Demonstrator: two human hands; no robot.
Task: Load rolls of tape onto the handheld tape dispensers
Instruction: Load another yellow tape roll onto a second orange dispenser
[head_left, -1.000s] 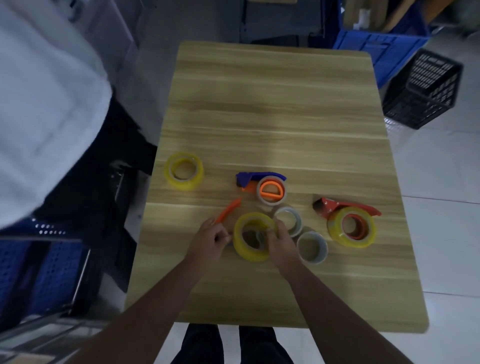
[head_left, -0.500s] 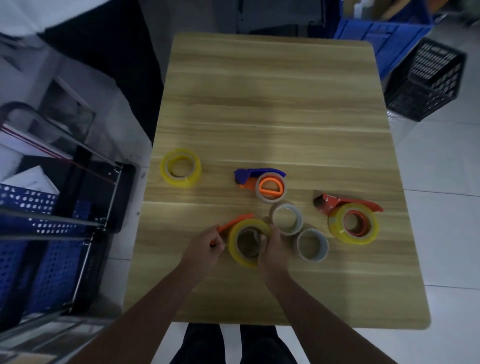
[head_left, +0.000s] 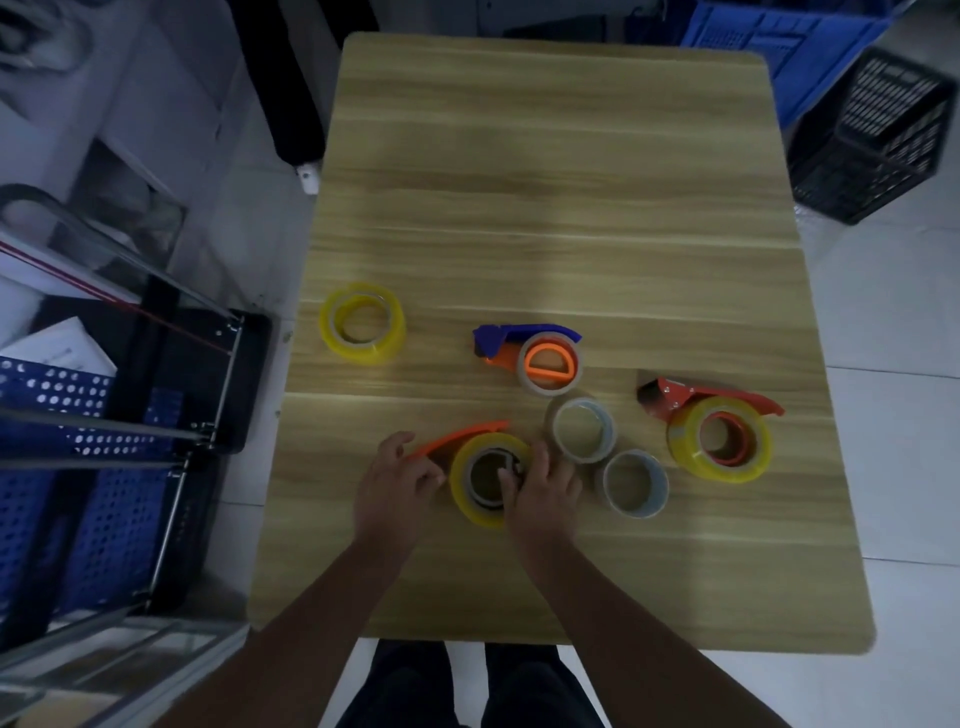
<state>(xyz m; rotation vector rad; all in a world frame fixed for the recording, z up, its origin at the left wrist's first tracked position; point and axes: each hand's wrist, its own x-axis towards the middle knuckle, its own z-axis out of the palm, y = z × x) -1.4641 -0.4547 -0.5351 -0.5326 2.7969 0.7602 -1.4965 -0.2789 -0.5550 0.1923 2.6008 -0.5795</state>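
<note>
Currently, my right fingers (head_left: 535, 462) curl over the rim of the yellow tape roll (head_left: 462, 491), one fingertip reaching into its core, so the right hand (head_left: 543, 499) holds the roll. My left fingers (head_left: 428, 475) pinch the near end of the orange dispenser (head_left: 457, 436), and the left hand (head_left: 392, 486) steadies it against the table (head_left: 545, 234). One second ago the orange handle pointed away from the roll; it now arcs closely over the roll's far edge, and the roll has shifted toward the left hand. I judge that the roll is seating on the hub, although the hub itself is hidden. Further out, the blue dispenser (head_left: 524, 335) and red dispenser (head_left: 675, 400) already carry rolls. Two clear rolls (head_left: 582, 428) and a spare yellow roll (head_left: 361, 322) lie loose.
</note>
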